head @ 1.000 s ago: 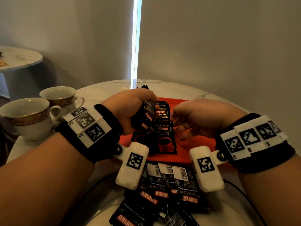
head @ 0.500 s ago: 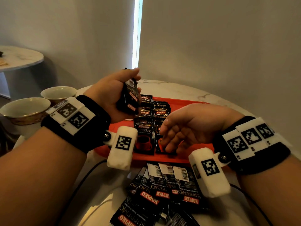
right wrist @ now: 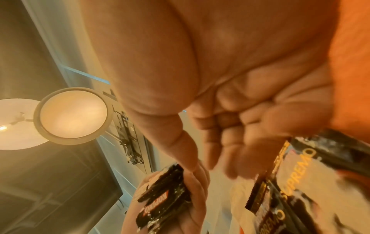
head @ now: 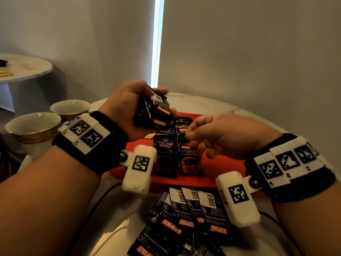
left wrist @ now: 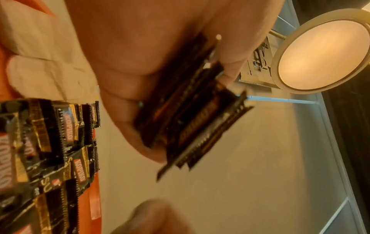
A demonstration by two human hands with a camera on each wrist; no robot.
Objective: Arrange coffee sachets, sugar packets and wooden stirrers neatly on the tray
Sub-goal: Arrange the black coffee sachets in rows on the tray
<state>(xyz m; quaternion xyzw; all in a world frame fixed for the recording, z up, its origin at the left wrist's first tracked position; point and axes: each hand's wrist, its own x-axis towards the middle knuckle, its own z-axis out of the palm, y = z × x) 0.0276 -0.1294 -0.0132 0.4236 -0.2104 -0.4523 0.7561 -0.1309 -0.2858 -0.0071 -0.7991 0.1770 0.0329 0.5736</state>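
The left hand [head: 127, 109] is raised above the far left corner of the tray [head: 223, 163], fingers and thumb curled round a stack of sachets [head: 155, 113]; the left wrist view shows that stack [left wrist: 192, 110] edge-on, several black packets pressed between thumb and fingers. The right hand [head: 219, 135] hangs over the right half of the tray with its fingers loosely curled and nothing in them; in the right wrist view its fingers [right wrist: 240, 134] point down toward the sachets below without touching them, as far as can be told. The red tray sits on the marble desk [head: 203, 106], and on it lie two rows of sachets [head: 177, 154] overlapped like shingles, running from the tray's near edge toward its far edge, labels facing up. Just in front of the tray's near edge, loose sachets [head: 190, 215] lie in a fanned heap on the desk, most with barcodes toward the tray. In the left wrist view pale paper packets [left wrist: 46, 63] lie on the tray left of the rows; whether they hold sugar cannot be told. Left of the tray stand two cups [head: 36, 128], well apart from it.
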